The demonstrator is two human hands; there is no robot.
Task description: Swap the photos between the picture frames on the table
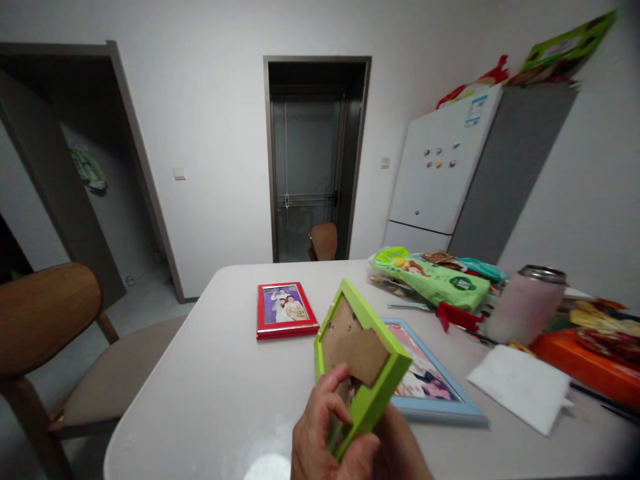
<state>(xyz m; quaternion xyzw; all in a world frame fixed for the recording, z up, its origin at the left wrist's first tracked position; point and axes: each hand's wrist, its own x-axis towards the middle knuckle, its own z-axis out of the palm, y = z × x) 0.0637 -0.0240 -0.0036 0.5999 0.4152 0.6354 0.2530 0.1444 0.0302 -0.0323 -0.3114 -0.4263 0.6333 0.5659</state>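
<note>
A lime-green picture frame (397, 360) is held tilted above the table, its brown backboard and cardboard stand turned toward me. My left hand (320, 427) is closed on its lower left part, with fingers over the back and the thumb near the bottom edge. Behind the frame's lower right side, my right hand (400, 443) presses against it; most of its fingers are hidden. A red picture frame (260, 320) with a photo of people lies flat to the left. Partly covered by the green frame, a light-blue picture frame (440, 413) with a photo lies to the right.
Right of the frames are a green wipes pack (435, 277), a pinkish tumbler (527, 310), a white tissue (523, 387) and an orange box (590, 363). A wooden chair (50, 320) stands left of the white table (200, 373). A fridge (435, 180) is beyond.
</note>
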